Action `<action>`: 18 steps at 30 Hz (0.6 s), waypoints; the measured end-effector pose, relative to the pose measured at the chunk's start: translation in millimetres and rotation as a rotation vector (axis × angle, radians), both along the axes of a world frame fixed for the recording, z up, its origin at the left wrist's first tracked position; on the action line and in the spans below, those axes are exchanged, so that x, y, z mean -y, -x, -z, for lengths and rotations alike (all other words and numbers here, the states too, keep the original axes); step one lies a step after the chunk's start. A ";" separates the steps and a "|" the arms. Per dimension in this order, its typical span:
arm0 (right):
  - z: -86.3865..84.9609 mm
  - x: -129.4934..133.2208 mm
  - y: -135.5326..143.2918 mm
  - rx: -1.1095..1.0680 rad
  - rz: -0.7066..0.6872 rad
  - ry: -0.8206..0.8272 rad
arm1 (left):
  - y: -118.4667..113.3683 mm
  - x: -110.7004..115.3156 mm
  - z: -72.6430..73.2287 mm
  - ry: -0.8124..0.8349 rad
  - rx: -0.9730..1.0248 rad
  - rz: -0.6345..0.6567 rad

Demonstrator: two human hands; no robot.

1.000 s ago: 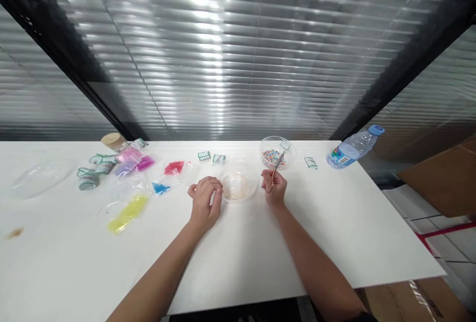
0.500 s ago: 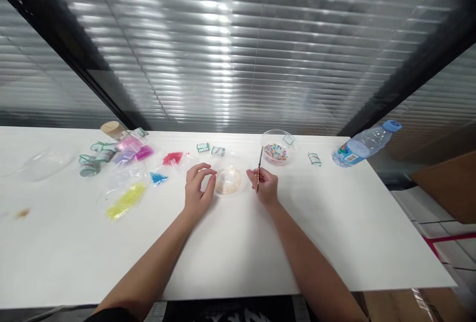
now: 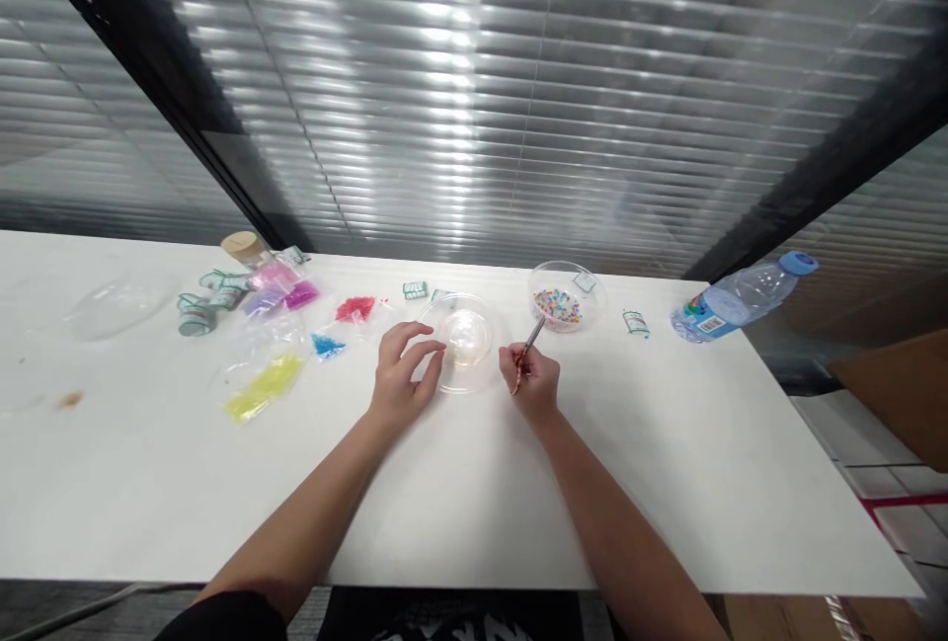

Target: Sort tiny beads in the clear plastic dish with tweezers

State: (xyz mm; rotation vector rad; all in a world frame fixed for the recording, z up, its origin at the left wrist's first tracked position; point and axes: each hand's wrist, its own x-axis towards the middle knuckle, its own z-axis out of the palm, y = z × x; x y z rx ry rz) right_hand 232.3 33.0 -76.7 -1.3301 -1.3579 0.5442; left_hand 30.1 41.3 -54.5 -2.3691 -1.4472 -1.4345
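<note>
Bowl [image 3: 465,389]: one, clear, round, on the white surface [image 3: 474,503], between the two hands; landmark for this list.
Left hand [image 3: 404,379]: at the bowl's left rim, fingers bent, thumb and forefinger tips close together; whether they touch the rim or pinch something fine cannot be told.
Scissors [image 3: 524,357]: one pair, coppery handles, just right of the bowl, points directed away from the person.
Right hand [image 3: 539,386]: right of the bowl, fingers closed around the scissors' handles.
Bead dish [image 3: 594,307]: clear, right of and beyond the bowl; contains multicoloured beads [image 3: 557,305] and a small packet.
Packets: one [image 3: 415,290] beyond the bowl to the left; one partly behind its far rim; one [image 3: 635,323] to its right, past the bead dish.
Bottle [image 3: 741,300]: clear, blue cap and label, well right of the bowl.
Red bag [image 3: 355,308], blue bag [image 3: 327,346], yellow bag [image 3: 264,388]: left of the bowl, in that order outward.
Pink and purple bags [image 3: 281,293]: farther left of the bowl, heaped near a wooden-topped jar [image 3: 244,246].
Blinds [image 3: 459,127]: beyond the bowl, behind glass.
</note>
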 end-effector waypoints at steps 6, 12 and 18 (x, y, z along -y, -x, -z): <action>4.0 -2.2 -1.3 0.042 0.017 -0.012 | -5.7 6.6 2.4 0.023 -0.059 -0.176; 3.8 0.6 -0.2 0.117 0.006 -0.083 | -9.5 7.0 10.1 0.247 0.030 -0.174; 6.4 3.1 1.2 0.173 -0.040 -0.134 | -7.9 5.9 15.1 0.388 0.094 -0.170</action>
